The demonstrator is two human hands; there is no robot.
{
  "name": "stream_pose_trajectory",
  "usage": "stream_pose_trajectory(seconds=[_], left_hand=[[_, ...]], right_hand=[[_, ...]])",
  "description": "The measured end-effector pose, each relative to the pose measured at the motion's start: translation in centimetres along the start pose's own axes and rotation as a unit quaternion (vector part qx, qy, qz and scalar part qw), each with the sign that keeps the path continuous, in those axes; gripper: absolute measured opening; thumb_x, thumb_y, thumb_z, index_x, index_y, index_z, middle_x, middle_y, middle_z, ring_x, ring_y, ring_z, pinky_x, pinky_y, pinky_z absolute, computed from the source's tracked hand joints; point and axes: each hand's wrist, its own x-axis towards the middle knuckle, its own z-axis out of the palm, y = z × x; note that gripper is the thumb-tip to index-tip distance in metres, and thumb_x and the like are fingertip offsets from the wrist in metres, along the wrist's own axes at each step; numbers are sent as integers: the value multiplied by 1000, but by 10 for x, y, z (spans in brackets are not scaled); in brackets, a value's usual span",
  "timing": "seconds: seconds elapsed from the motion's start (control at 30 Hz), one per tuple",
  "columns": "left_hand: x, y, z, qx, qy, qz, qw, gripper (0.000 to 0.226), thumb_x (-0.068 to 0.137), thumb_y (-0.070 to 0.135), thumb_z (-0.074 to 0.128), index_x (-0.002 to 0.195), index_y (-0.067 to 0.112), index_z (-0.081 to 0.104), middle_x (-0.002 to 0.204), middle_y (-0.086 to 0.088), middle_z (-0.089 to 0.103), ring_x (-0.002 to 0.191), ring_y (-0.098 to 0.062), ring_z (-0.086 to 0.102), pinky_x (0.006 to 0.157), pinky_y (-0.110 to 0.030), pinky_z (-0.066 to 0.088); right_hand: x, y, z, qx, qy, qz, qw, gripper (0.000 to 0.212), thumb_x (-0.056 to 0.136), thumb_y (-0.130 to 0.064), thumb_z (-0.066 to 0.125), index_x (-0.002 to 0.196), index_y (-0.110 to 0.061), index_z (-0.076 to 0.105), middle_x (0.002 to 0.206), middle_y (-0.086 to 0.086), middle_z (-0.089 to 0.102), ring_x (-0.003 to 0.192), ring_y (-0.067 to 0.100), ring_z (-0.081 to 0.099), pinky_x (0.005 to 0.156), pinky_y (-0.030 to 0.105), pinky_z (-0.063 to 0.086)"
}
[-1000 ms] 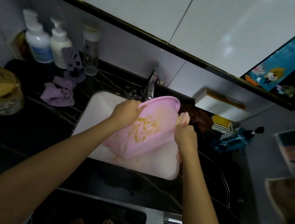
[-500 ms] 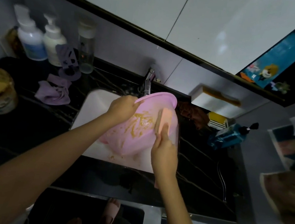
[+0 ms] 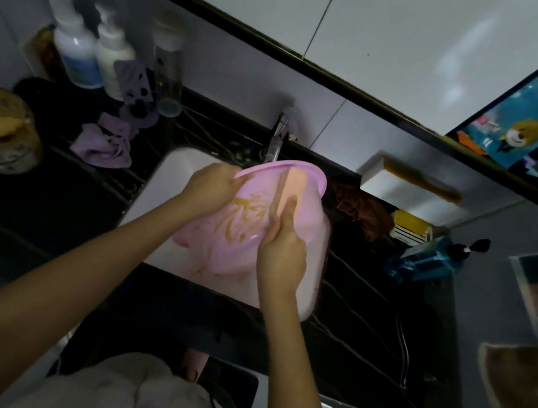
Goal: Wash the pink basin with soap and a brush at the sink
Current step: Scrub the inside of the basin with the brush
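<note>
The pink basin (image 3: 220,245) is tilted up over the white sink (image 3: 175,170), its inside facing me and smeared with yellow-brown streaks. My left hand (image 3: 209,187) grips its rim on the left. My right hand (image 3: 283,251) is inside the basin, holding a peach-pink brush (image 3: 292,186) pressed flat against the upper inner wall near the rim. The tap (image 3: 277,142) stands right behind the basin's top edge.
Pump bottles (image 3: 75,48) and a clear bottle (image 3: 168,72) stand at the back left, with a purple cloth (image 3: 103,142) on the black counter (image 3: 35,205). A white box (image 3: 411,192), a brown rag (image 3: 360,206) and a blue bottle (image 3: 433,258) lie right of the sink.
My right hand has brought the brush from outside the basin's right edge into the basin, then slid it up toward the rim. My left hand keeps its hold.
</note>
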Motion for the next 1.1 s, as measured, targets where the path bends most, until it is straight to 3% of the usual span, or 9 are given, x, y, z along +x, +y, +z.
stream_pose_trajectory(seconds=[0.13, 0.3, 0.47, 0.6, 0.67, 0.73, 0.8, 0.93, 1.1], left_hand=[[-8, 8, 5, 1, -9, -7, 1000, 34, 98, 42, 41, 75, 23, 58, 80, -3, 59, 76, -21, 51, 63, -28, 29], [-6, 10, 4, 3, 11, -3, 1000, 39, 96, 46, 41, 75, 22, 61, 78, -6, 62, 76, -25, 55, 62, -30, 33], [-7, 11, 1, -3, 4, -25, 1000, 41, 97, 41, 44, 58, 29, 44, 71, -2, 55, 70, -22, 51, 60, -29, 30], [-6, 11, 1, -5, -17, -17, 1000, 37, 97, 40, 43, 66, 22, 51, 72, 0, 53, 71, -20, 49, 61, -28, 30], [-5, 12, 1, -5, -14, -14, 1000, 36, 97, 41, 43, 68, 22, 52, 72, 0, 53, 70, -19, 49, 60, -27, 29], [-2, 9, -1, -8, -16, -11, 1000, 38, 97, 42, 43, 65, 22, 50, 72, 0, 54, 69, -19, 49, 59, -27, 29], [1, 9, -1, -4, -23, -6, 1000, 40, 97, 42, 42, 67, 18, 54, 74, -5, 57, 69, -21, 51, 60, -28, 31], [12, 10, -2, 6, -14, -4, 1000, 47, 96, 45, 41, 83, 8, 66, 76, -7, 61, 70, -23, 53, 61, -28, 34], [19, 3, -9, -2, -16, -5, 1000, 46, 96, 44, 43, 78, 7, 66, 74, -7, 61, 73, -25, 57, 61, -29, 34]], right_hand=[[19, 14, -17, 60, 22, 68, 996, 53, 101, -33, 27, 151, -33, 9, 93, 15, 66, 87, 34, 62, 77, 46, 51], [-37, 21, -2, -80, -86, -81, 990, 60, 101, -42, 23, 146, -36, -16, 89, 8, 66, 81, 24, 62, 64, 27, 35], [0, 22, -11, -13, -50, -62, 997, 55, 100, -40, 26, 148, -42, 0, 86, 15, 67, 77, 33, 62, 66, 38, 48], [11, 26, -18, 6, 31, -3, 999, 52, 101, -40, 26, 150, -38, 8, 73, 13, 63, 65, 29, 61, 61, 42, 52], [-19, 36, -6, -26, 34, -80, 996, 53, 98, -47, 22, 147, -43, 2, 61, 13, 61, 54, 29, 59, 51, 40, 50], [-37, 45, -4, -55, 22, -139, 989, 54, 97, -45, 30, 149, -38, 15, 51, 13, 59, 43, 29, 56, 40, 33, 43], [-15, 59, -10, -63, 38, -112, 991, 51, 100, -32, 39, 148, -32, 24, 60, 16, 62, 52, 33, 61, 45, 30, 39], [21, 47, -13, 102, 81, 53, 990, 46, 101, -27, 35, 146, -33, 30, 91, 20, 66, 83, 37, 63, 62, 32, 43], [-37, 55, 13, 69, 73, -27, 995, 48, 99, -31, 38, 146, -37, 28, 68, 20, 64, 59, 33, 62, 52, 37, 46]])
